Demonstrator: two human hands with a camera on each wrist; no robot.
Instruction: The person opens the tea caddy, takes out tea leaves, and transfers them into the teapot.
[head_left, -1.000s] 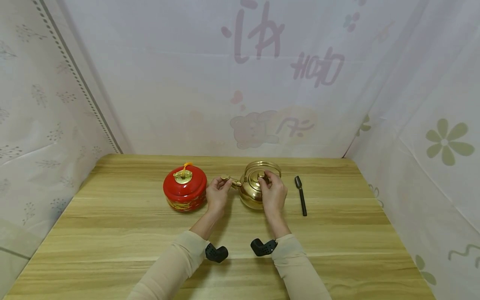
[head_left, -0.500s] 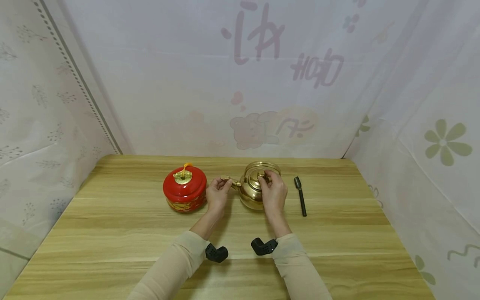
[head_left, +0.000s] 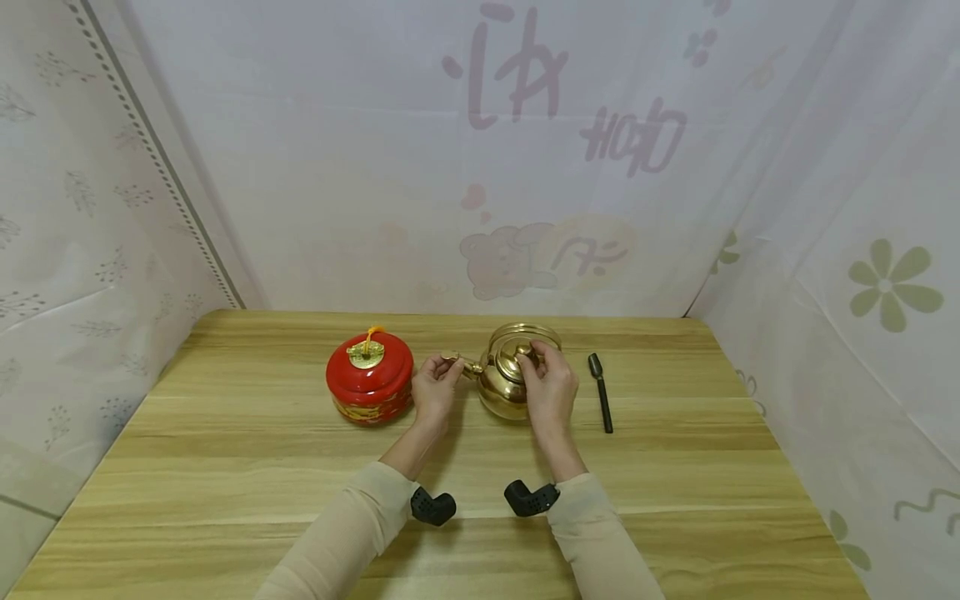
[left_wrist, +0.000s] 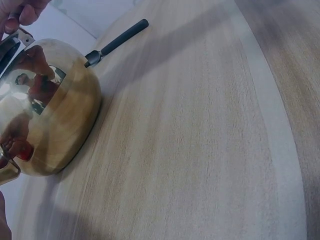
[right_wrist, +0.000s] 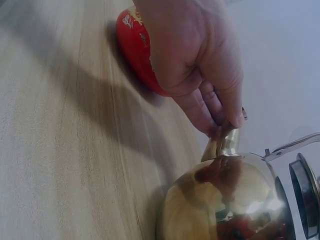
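A shiny gold teapot (head_left: 498,402) with a raised hoop handle stands on the wooden table. My left hand (head_left: 435,390) pinches its spout (right_wrist: 231,142) between thumb and fingers, from the left. With thumb and fingertips, my right hand (head_left: 552,387) grips the knob of the teapot lid (head_left: 510,365). In the right wrist view, the lid (right_wrist: 304,195) hangs apart from the pot's opening, with a gap showing between them. The inside of the pot is hidden in every view.
Left of the teapot sits a red lidded jar (head_left: 367,385) with gold decoration and an orange tassel, close beside my left hand. To the right lies a small black scoop (head_left: 602,393). Patterned cloth hangs (head_left: 360,192) behind the wooden table (head_left: 465,550).
The right hand has shifted very slightly to the right, and the lid it pinches sits a little differently over the pot. The left hand stays on the spout.
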